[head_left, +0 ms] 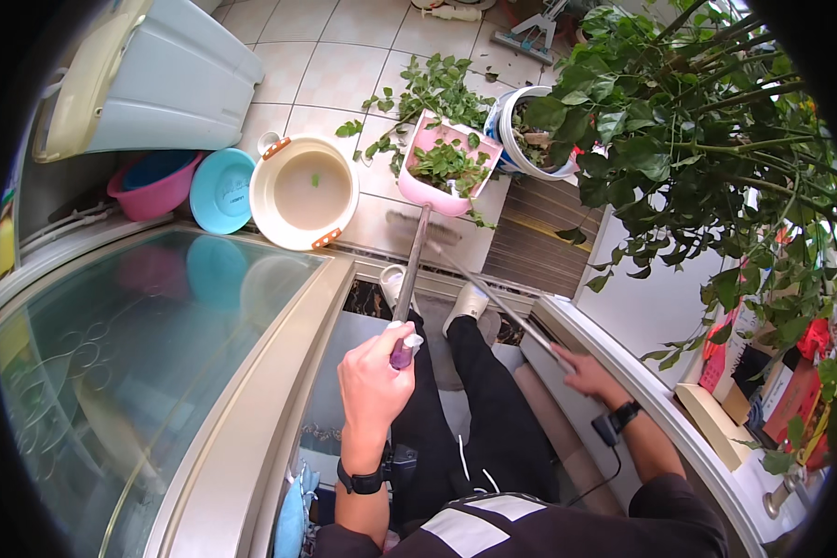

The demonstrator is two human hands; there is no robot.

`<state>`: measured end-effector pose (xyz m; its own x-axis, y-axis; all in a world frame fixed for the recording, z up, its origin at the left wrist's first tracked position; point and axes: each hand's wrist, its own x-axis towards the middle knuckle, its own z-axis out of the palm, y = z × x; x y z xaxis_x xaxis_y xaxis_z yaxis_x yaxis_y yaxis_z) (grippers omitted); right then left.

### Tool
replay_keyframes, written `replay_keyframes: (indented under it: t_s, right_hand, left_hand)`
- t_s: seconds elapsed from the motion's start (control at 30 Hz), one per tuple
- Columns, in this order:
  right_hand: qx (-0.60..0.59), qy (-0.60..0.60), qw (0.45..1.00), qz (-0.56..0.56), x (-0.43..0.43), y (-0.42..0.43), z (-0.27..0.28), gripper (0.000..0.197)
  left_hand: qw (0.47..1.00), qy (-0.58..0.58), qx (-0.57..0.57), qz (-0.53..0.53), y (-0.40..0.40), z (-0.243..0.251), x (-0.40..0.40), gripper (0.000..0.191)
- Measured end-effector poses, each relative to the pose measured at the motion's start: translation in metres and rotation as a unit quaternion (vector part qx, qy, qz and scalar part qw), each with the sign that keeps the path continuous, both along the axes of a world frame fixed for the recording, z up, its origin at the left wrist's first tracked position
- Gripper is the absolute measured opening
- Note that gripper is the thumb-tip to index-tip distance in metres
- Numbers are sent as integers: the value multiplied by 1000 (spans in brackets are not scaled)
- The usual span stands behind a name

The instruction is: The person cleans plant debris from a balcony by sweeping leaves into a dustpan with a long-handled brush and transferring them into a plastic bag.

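Note:
My left hand (376, 376) is closed around the top of a long-handled dustpan's metal pole (418, 265). At the pole's far end, the pink dustpan (413, 185) holds green leaves and sprigs (446, 164). In my right hand (589, 376) is the thin stick of a broom (492, 293), slanting down to the left. Its bristle head (424, 228) is on the floor just on my side of the dustpan, partly behind the pole. Leafy cut stems (453, 87) spread on the tiles beyond and to the left of the dustpan.
A cream basin of cloudy water (258, 192) and a turquoise basin (213, 209) stand left. Right of the dustpan is a white bucket (509, 125) under a large leafy plant (642, 125). A raised door track (383, 259) crosses before my feet; a glass door (167, 335) stands left.

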<state>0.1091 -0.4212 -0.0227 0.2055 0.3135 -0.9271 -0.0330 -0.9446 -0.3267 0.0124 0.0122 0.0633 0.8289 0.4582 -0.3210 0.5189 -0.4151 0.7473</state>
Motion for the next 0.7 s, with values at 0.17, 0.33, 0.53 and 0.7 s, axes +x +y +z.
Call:
replay_keyframes:
  t_s: [0.17, 0.33, 0.53, 0.7]
  right_hand:
    - [50, -84, 995, 29, -93, -65, 20, 87]
    - [-58, -14, 990, -132, -121, -45, 37, 84]
    - [-41, 110, 860, -496, -81, 28, 16, 88]
    - [-13, 50, 844, -533, -39, 111, -28, 88]
  left_hand:
    - [1000, 19, 2, 25, 3, 0, -16, 24]
    - [998, 47, 29, 23, 3, -19, -41, 23]
    - [992, 94, 88, 6, -1, -36, -54, 17]
    - [982, 172, 79, 1, 9, -66, -56, 15]
